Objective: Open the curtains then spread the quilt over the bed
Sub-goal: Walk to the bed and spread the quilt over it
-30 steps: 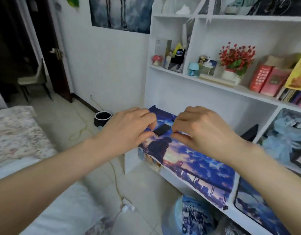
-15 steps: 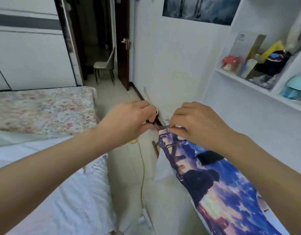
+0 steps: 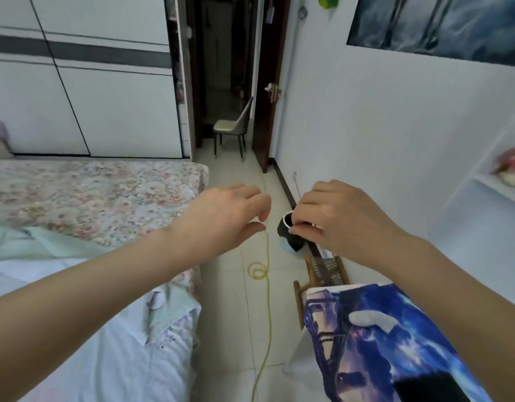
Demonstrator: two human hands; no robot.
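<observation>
The bed with a floral sheet fills the left. A white and pale green quilt lies bunched on its near end. No curtains are in view. My left hand hovers over the gap between bed and desk, fingers loosely curled, holding nothing. My right hand is beside it at the same height. Its curled fingertips pinch a small silvery thing that I cannot identify.
A black cup stands on the tiled floor beyond my right hand. A yellow cord runs along the aisle. The blue desk mat is at lower right. A wooden rack, a chair in the doorway, and wardrobe doors are also here.
The view has swung left from the shelves and desk toward the bed and doorway. My hands have drawn apart, and the left hand no longer touches what the right one pinches.
</observation>
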